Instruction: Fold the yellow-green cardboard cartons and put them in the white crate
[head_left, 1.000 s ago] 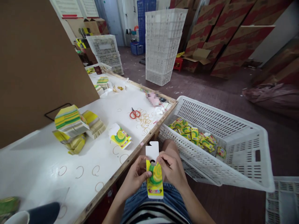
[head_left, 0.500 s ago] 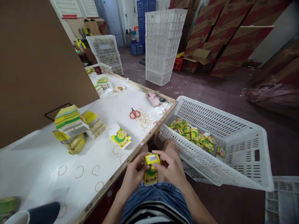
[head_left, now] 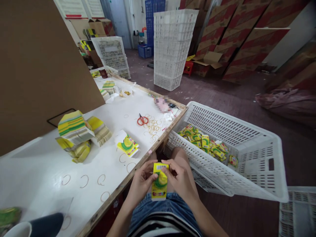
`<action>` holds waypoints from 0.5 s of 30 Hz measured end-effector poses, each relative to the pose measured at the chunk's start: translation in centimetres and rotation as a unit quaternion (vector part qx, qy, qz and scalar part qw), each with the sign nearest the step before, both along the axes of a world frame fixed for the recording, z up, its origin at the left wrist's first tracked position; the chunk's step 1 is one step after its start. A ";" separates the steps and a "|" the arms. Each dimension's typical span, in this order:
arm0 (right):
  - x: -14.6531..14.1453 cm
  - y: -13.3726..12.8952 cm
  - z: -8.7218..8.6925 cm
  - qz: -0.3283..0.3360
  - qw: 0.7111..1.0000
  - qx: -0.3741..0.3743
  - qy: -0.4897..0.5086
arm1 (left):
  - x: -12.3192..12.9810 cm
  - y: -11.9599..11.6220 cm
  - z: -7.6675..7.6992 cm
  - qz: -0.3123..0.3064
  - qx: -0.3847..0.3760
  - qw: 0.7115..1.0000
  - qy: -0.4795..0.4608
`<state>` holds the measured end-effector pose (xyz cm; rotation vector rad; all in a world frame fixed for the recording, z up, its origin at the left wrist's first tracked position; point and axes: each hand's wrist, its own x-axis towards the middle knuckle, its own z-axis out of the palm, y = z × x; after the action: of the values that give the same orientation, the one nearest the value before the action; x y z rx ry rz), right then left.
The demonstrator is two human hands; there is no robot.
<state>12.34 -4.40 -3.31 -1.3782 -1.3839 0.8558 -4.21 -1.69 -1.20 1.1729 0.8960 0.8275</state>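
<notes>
A yellow and green printed card packet (head_left: 159, 184) with a barcode near its top edge is held above the lap. My left hand (head_left: 144, 177) grips its left side, thumb on the front face. My right hand (head_left: 178, 176) closes on the right side, its thumb pressed on the upper front. The fingers behind the packet are partly hidden. On the table's near edge, left of my hands, lies a small pile of matching printed cards (head_left: 127, 144).
Bundled stacks of cards (head_left: 75, 128) and red-handled scissors (head_left: 142, 120) lie on the white table (head_left: 49, 168), beside scattered rubber bands (head_left: 154, 126). At right, a white plastic crate (head_left: 256, 164) holds many yellow packets (head_left: 205, 141). Stacked white crates (head_left: 174, 49) stand on the floor beyond.
The packet's upper part was bent over toward me; now its front shows flatter and longer, with the green and yellow picture visible. Both hands stay at its sides, the right thumb slightly higher.
</notes>
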 end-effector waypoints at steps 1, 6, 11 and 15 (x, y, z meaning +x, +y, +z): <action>0.1 0.1 0.0 -0.018 1.000 0.021 0.003 | 0.1 0.0 0.1 0.004 -0.006 1.000 -0.006; 0.3 0.4 -0.2 -0.026 0.996 0.028 0.081 | 0.7 -0.2 -0.1 0.031 -0.028 0.999 -0.016; 0.5 0.5 -0.4 -0.013 0.990 -0.009 0.137 | 1.1 -0.5 -0.6 0.017 -0.029 0.999 -0.021; 2.2 1.6 -0.3 -0.105 0.977 -0.007 0.187 | 1.1 0.0 -1.1 0.033 0.005 0.999 -0.021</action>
<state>14.54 -2.80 -3.62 -1.2693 -0.9293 0.9278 -3.09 -1.73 -2.31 1.1360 0.9019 0.9076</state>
